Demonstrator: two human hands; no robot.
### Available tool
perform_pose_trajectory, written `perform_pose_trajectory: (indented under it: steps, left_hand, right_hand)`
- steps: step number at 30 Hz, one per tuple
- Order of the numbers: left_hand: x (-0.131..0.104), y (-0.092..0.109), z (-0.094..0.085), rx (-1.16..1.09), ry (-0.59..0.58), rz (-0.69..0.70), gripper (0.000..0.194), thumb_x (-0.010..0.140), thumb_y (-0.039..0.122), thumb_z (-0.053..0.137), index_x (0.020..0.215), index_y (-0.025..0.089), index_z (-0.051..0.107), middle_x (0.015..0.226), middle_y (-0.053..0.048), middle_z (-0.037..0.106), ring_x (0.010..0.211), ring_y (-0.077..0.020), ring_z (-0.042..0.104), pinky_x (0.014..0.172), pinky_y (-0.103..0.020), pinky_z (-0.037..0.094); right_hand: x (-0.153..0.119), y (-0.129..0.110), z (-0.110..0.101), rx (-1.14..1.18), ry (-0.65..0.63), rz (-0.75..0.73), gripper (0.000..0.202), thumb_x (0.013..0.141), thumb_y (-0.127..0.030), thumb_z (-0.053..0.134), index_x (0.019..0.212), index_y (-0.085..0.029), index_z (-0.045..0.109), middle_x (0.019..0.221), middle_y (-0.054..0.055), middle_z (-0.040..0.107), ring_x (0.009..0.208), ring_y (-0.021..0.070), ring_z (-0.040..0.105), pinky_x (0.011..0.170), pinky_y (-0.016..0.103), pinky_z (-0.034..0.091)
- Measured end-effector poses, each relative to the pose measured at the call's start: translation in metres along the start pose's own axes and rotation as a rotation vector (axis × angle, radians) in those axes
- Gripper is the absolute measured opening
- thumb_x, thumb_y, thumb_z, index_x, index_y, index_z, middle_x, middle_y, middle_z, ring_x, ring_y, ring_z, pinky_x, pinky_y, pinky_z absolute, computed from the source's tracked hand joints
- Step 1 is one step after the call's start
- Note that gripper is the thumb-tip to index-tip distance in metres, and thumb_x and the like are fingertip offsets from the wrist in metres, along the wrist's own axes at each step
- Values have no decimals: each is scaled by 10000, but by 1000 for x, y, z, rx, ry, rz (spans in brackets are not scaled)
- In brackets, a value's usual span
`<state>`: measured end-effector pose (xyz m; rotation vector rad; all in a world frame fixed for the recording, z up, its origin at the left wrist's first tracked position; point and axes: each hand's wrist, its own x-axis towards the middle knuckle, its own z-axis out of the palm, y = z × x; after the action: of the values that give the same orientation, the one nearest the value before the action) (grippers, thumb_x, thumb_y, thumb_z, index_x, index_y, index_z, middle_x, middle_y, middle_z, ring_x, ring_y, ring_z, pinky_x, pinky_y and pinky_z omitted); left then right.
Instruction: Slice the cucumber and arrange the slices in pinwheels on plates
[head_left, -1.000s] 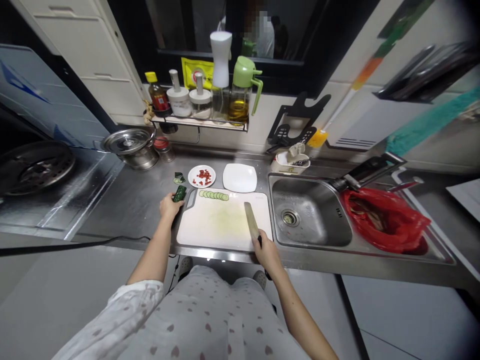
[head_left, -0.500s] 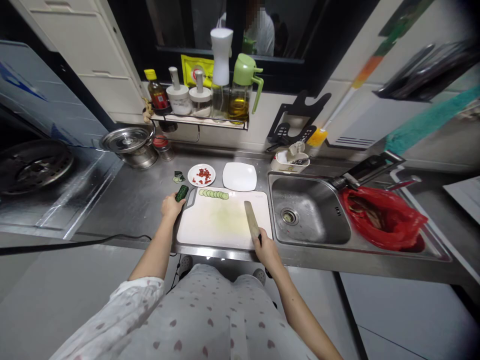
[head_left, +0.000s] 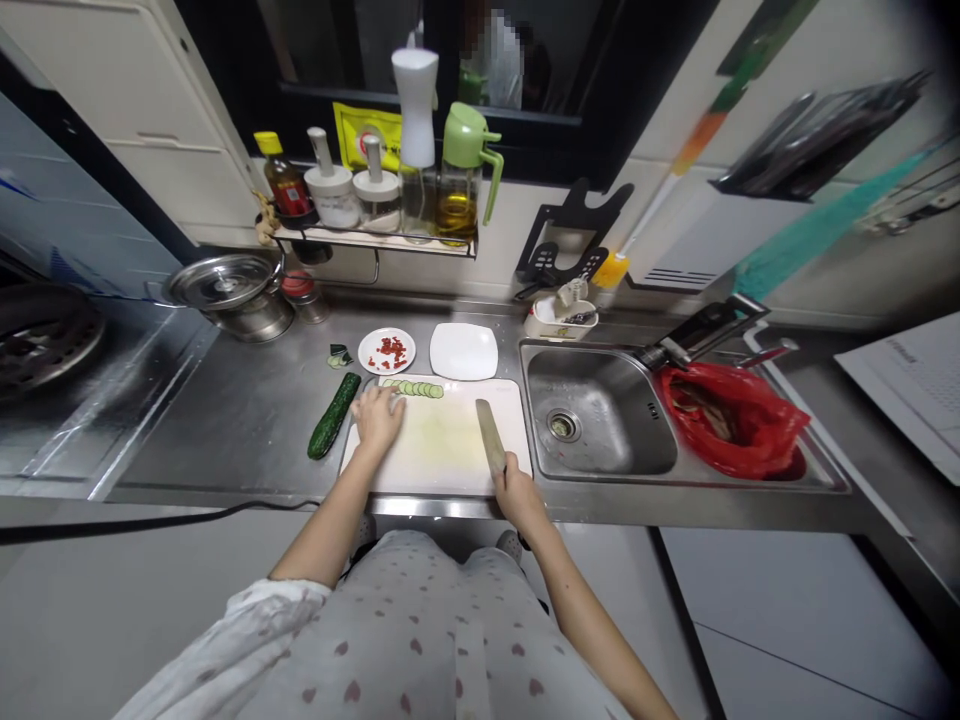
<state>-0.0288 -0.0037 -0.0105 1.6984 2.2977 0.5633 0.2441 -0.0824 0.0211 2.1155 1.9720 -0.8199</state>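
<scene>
My right hand is wrapped round the handle of a kitchen knife, its blade over the right side of the white cutting board. My left hand is over the board's upper left corner with fingers spread, the tips by the left end of a row of cucumber slices. Whether they touch the slices I cannot tell. A dark green cucumber lies on the counter just left of the board. Beyond the board are a plate of chopped red pieces and a white square plate.
Cucumber scraps lie left of the plates. A lidded steel pot stands at the back left. Right of the board is a sink, then a red plastic bag. A shelf with seasoning jars and an oil bottle hangs behind.
My left hand has let go of the cucumber, which now lies on the counter, and has moved right to the slices. My right hand keeps the knife over the board. The view has shifted slightly.
</scene>
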Motion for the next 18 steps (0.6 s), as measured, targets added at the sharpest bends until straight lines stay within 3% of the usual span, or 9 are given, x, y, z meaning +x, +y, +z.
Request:
perform_pose_trajectory:
  steps: [4,8,18]
  left_hand:
    - [7,29,21,-34,-133,107,332,909,369,494,1181,252,645,1141,-110,626,1118,-298,523,975,-444,325]
    - [18,47,33,21,-169,141,351,916,343,470,1213,255,636,1132,-124,620,1108,-307,530,944,-439,339]
    - [28,54,43,127,-157,188,276,901,279,486,1114,239,657,1142,-126,612,1095,-307,544,916,-431,341]
  right_hand:
    - [-1,0,0,-1,-13,15,249,986,-233,314,1214,-174,391,943,109,692,834,205,648,633,266,292]
    - [-2,-2,-2,-2,-19,18,258,986,-229,316,1231,-175,375,970,121,693,855,214,650,631,268,293]
    - [-3,-3,-5,21,-49,43,270,981,-228,324,1242,-180,370,994,129,691,895,222,651,645,268,317]
